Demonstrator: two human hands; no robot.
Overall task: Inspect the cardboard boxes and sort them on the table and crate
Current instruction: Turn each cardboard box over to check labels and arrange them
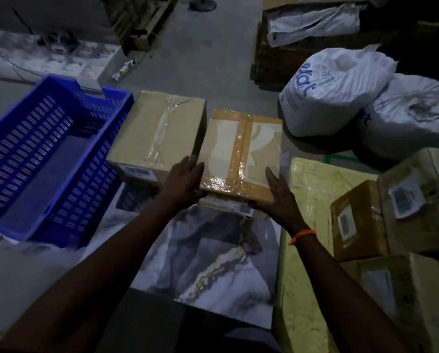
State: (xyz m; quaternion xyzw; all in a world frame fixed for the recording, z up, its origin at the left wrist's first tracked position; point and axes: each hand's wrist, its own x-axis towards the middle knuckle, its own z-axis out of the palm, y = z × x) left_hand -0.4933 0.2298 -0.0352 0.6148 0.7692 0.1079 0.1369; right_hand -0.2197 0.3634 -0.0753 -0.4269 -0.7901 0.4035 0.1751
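Both hands are pressed to one taped box [241, 154]. The left hand [185, 179] lies flat against its left side with fingers straight and the thumb by the top edge. The right hand [282, 194] lies flat against its right side, fingers straight along the near corner. Neither hand curls round it.

A blue crate [91, 179] of slotted plastic takes up the left of the view, just beside the boxes. The table [208, 263] has a marble-patterned top in grey and white with a gold vein, and runs from the person out to the boxes. To its right is a yellow-wrapped package [310, 225], flat and covered in shiny film. Beyond that, two white bags [335, 93] lean on each other, the nearer one printed with blue letters.

A larger box [159, 131] stands between the crate and the taped box, touching or nearly touching the latter. It is plain brown, has a clear tape strip down its top and a barcode label on its near face.

The taped box is at the far end of the table; whether it rests there or is lifted cannot be told. Its top is brown card crossed by glossy brown tape, with pale patches where the surface paper looks torn away, and a white label shows on its near face.

Stacked boxes [358, 220] with white labels fill the right edge. An orange wristband [303, 235] circles the right wrist.
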